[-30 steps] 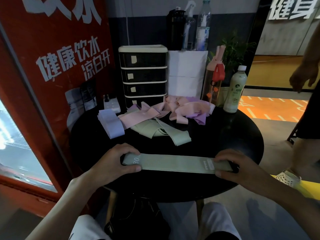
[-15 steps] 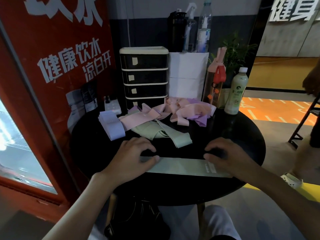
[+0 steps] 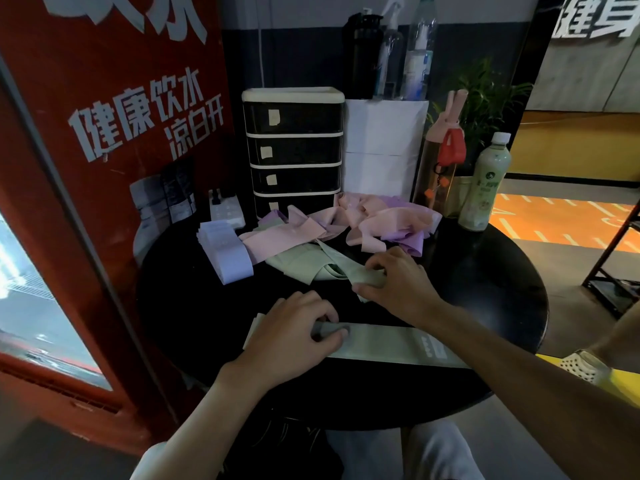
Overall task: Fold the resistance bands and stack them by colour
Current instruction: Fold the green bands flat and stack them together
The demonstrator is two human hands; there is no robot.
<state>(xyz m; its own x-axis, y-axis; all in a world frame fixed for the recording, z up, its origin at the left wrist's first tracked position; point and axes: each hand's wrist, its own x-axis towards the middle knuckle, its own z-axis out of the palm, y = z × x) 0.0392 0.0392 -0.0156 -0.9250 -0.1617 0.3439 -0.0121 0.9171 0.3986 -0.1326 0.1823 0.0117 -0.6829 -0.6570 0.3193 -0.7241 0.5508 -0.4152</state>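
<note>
A flat pale green band (image 3: 384, 346) lies along the near edge of the round black table (image 3: 485, 282). My left hand (image 3: 294, 336) rests on its left end with curled fingers pressing it down. My right hand (image 3: 398, 282) reaches further back and pinches the end of a loose green band (image 3: 311, 265) in the green heap. A folded lilac stack (image 3: 225, 251) sits at the left. Pink and purple bands (image 3: 381, 223) lie tangled at the back.
A black drawer unit (image 3: 294, 147), a white box (image 3: 384, 147), spray bottles, a pink bottle (image 3: 445, 157) and a green drink bottle (image 3: 485, 185) line the table's back. A red poster panel stands on the left. My knees are below the table edge.
My right hand left the right end of the flat green band and moved back to take a loose green band. My left hand stayed on the flat band's left end.
</note>
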